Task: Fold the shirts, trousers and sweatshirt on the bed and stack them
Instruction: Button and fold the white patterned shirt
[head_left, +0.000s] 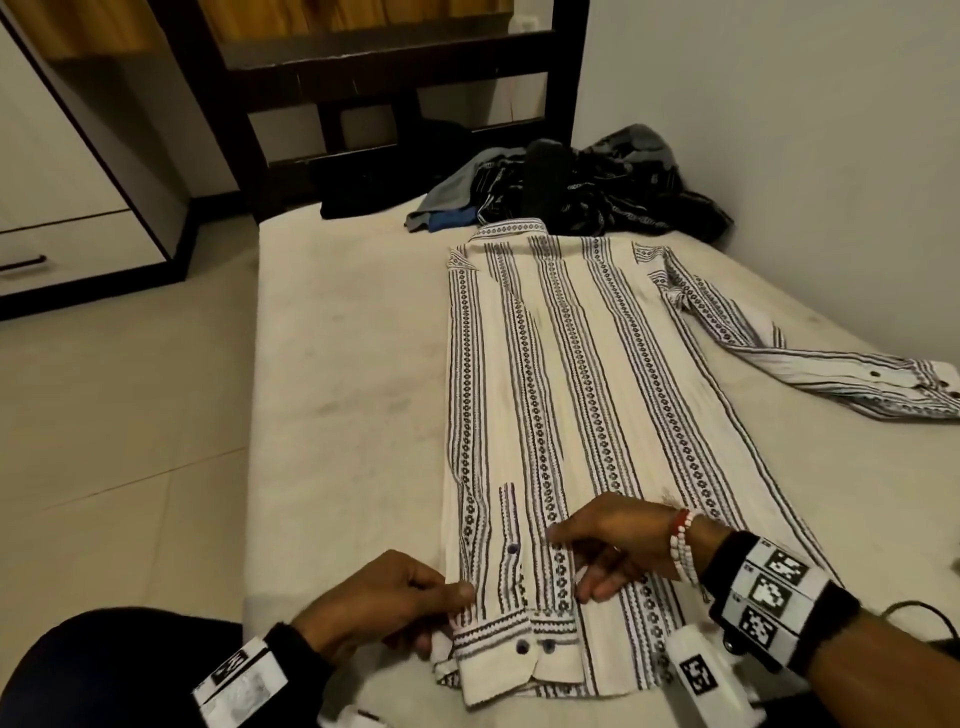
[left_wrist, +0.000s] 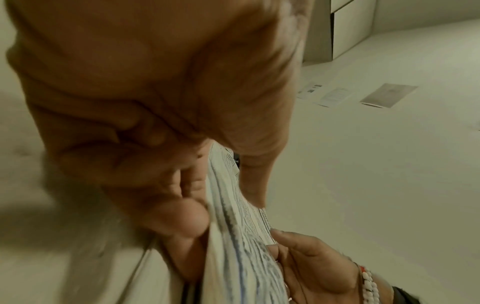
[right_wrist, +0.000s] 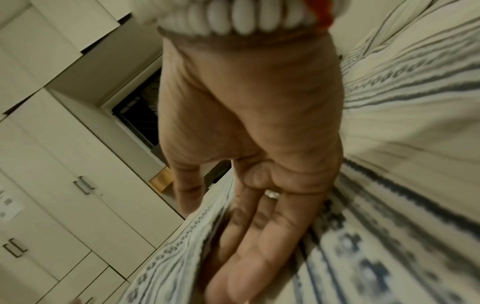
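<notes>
Folding in progress, items largest first.

Bed (head_left: 332, 395): pale mattress, carries everything.

Striped shirt (head_left: 571, 374): white w/ dark patterned stripes, laid flat, long axis running straight away from me, collar at the far end, hem at the near edge by my hands. Left side already turned in, so that edge is straight. Unfolded sleeve (head_left: 810, 358) trails off to the right, well apart from both hands.

Clothes pile (head_left: 582, 187): dark and grey garments, unfolded, at the far end just beyond the collar.

Folded sleeve w/ cuff (head_left: 514, 649): lies along the shirt's left edge, cuff nearest me, buttons showing.

Right hand (head_left: 618, 545): fingers mostly straight, spread over the near part of the shirt body, pressing or smoothing it; not gripping anything I can see.

Left hand (head_left: 384, 608): grip pinching the cuff edge between thumb and fingers; left wrist view shows the cloth caught there too.

Judgement: next is the right side. The trailing sleeve lies right and farther up from my right hand, which is the nearer one, so that hand should reach for it.
</notes>
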